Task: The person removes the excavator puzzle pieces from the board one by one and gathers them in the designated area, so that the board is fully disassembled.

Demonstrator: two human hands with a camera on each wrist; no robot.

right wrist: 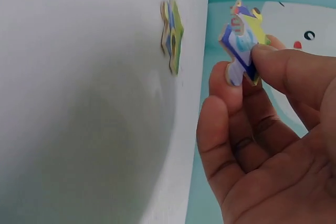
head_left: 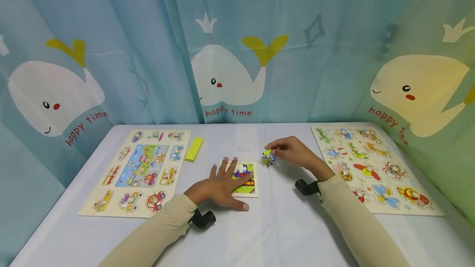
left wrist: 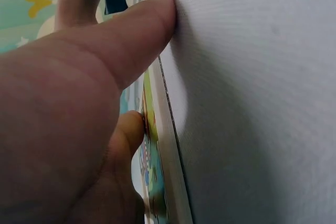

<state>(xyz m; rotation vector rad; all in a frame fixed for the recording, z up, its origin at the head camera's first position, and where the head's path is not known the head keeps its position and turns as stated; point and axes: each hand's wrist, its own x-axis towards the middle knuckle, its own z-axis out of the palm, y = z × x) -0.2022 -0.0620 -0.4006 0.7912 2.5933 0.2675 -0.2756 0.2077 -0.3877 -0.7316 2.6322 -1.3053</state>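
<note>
My left hand [head_left: 222, 184] lies with spread fingers across a small square jigsaw puzzle board [head_left: 257, 188] in the middle of the table, covering its left part. The board's pale rim [left wrist: 170, 156] shows edge-on in the left wrist view, below the thumb. To the right of the board, my right hand [head_left: 295, 151] pinches a blue, white and yellow jigsaw piece [right wrist: 241, 48] between thumb and fingers, above the table. Below it, a small group of jigsaw pieces [right wrist: 172, 38] lies on the white cloth; whether they are stacked I cannot tell.
A peg puzzle board with vehicles [head_left: 122, 205] lies on the left, and one with insects [head_left: 375, 182] on the right. Near the left board is a yellow block [head_left: 194, 149]. A blue curtain [head_left: 148, 52] with whales hangs behind the table.
</note>
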